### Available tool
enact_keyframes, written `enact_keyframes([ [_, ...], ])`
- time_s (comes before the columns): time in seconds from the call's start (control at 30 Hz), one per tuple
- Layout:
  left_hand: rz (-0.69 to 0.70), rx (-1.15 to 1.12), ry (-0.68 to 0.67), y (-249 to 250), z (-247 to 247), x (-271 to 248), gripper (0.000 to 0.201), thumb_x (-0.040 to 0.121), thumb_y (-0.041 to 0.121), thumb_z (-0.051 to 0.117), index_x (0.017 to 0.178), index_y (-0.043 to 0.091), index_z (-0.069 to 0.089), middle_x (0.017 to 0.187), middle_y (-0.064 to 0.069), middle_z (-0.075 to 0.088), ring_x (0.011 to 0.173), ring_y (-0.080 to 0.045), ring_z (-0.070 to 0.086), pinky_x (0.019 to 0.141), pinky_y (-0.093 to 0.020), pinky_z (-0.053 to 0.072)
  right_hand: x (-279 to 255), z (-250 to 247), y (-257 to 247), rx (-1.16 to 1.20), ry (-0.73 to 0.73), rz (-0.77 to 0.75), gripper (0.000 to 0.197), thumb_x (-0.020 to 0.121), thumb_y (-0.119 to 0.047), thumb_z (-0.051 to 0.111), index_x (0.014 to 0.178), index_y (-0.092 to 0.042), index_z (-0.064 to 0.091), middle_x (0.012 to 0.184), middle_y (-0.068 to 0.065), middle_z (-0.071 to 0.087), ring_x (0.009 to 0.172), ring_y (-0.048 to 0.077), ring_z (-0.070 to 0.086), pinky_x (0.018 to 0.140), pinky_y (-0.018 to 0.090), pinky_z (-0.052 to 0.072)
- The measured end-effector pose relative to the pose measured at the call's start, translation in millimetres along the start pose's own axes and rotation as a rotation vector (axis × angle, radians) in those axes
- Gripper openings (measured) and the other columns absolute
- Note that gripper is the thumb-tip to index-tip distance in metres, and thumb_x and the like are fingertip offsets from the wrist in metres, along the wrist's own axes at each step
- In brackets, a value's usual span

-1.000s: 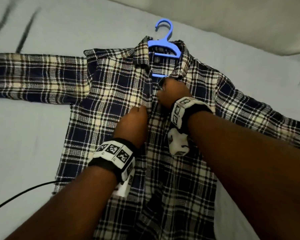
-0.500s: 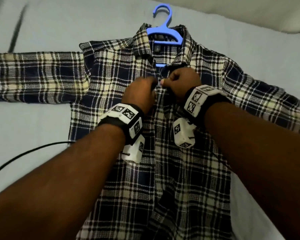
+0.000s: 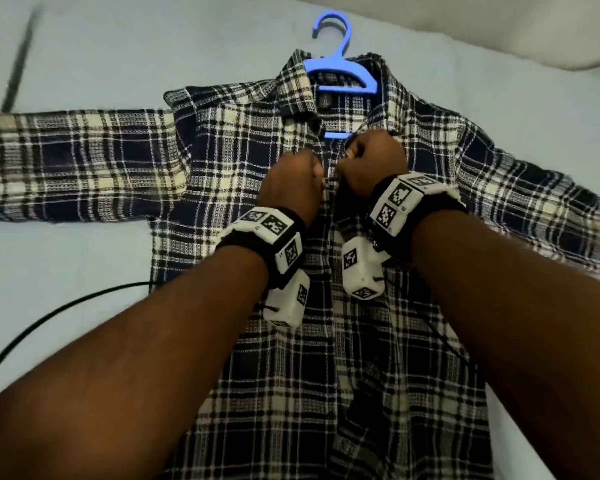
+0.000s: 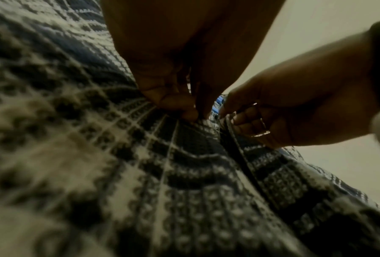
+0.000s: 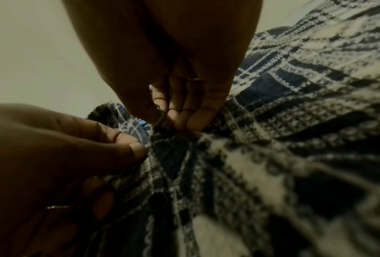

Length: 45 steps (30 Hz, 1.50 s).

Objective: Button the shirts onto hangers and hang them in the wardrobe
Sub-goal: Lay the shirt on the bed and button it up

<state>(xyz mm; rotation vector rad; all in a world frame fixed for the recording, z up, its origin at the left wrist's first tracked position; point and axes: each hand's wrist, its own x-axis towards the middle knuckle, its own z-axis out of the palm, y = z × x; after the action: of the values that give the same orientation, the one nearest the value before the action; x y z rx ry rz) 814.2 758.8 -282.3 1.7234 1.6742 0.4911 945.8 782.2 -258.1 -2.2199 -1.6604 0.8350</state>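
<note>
Head view shows both hands, left hand (image 3: 291,183) and right hand (image 3: 371,168), pinching the shirt (image 3: 222,161) placket on its hanger (image 3: 340,69), buttoning underway, hanging undone.

I see the shirt (image 3: 243,161) as coarse woven cloth, matt, its checks raised and nubbly up close. The hanger (image 3: 340,69) at 12 o'clock looks like smooth blue plastic with a slight sheen. The sheet (image 3: 84,57) under it is soft matt fabric. At 8 o'clock the cable (image 3: 49,317) looks rubbery, faintly glossy
</note>
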Motion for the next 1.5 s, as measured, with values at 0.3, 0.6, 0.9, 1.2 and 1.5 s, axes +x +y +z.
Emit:
enact_keyframes([
  [0.3, -0.108, -0.280, -0.080, -1, -20, 10, 0.023, 0.092, 0.007, 0.067, 0.073, 0.021, 0.066, 0.064, 0.006, 0.067, 0.056, -0.005, 0.064, 0.064, -0.026, 0.056, -8, 15, 12, 0.159, 0.019, -0.068, 0.019, 0.078, -0.009, 0.070, 0.070, -0.025, 0.065, 0.068, -0.013, 0.061, 0.068, 0.010, 0.059, 0.063, 0.021, 0.046],
  [0.6, -0.155, -0.394, -0.109, -1, -20, 8, 0.021, 0.095, 0.001, 0.064, 0.082, 0.017, 0.067, 0.073, -0.001, 0.069, 0.064, -0.012, 0.066, 0.070, -0.032, 0.062, -12, 10, 14, 0.388, 0.037, -0.042, 0.015, 0.079, -0.001, 0.072, 0.073, -0.015, 0.071, 0.071, 0.001, 0.070, 0.060, 0.010, 0.058, 0.066, 0.038, 0.056],
  [0.9, -0.206, -0.511, -0.034, -1, -13, 4, 0.011, 0.091, 0.001, 0.070, 0.087, 0.011, 0.071, 0.076, -0.007, 0.073, 0.068, -0.016, 0.071, 0.069, -0.034, 0.063, -15, 12, 15, 0.377, 0.021, -0.036, 0.012, 0.080, -0.005, 0.076, 0.077, -0.016, 0.075, 0.077, -0.001, 0.074, 0.072, 0.020, 0.071, 0.074, 0.044, 0.061],
  [1.2, -0.278, -0.602, -0.008, 1, -9, 3, 0.010, 0.091, 0.002, 0.071, 0.082, 0.007, 0.070, 0.078, -0.013, 0.073, 0.071, -0.022, 0.075, 0.075, -0.044, 0.064, -17, 8, 17, 0.268, 0.006, -0.157, 0.007, 0.078, -0.010, 0.077, 0.079, -0.017, 0.077, 0.080, -0.003, 0.074, 0.075, 0.013, 0.070, 0.077, 0.037, 0.060],
  [1.5, -0.273, -0.607, 0.017, -1, -6, 2, 0.014, 0.090, 0.004, 0.073, 0.078, 0.011, 0.071, 0.082, -0.014, 0.074, 0.076, -0.029, 0.076, 0.074, -0.047, 0.064, -21, -2, 23, 0.170, -0.082, -0.263, 0.015, 0.085, -0.014, 0.074, 0.099, -0.012, 0.080, 0.091, 0.003, 0.077, 0.077, 0.013, 0.071, 0.077, 0.035, 0.060],
])
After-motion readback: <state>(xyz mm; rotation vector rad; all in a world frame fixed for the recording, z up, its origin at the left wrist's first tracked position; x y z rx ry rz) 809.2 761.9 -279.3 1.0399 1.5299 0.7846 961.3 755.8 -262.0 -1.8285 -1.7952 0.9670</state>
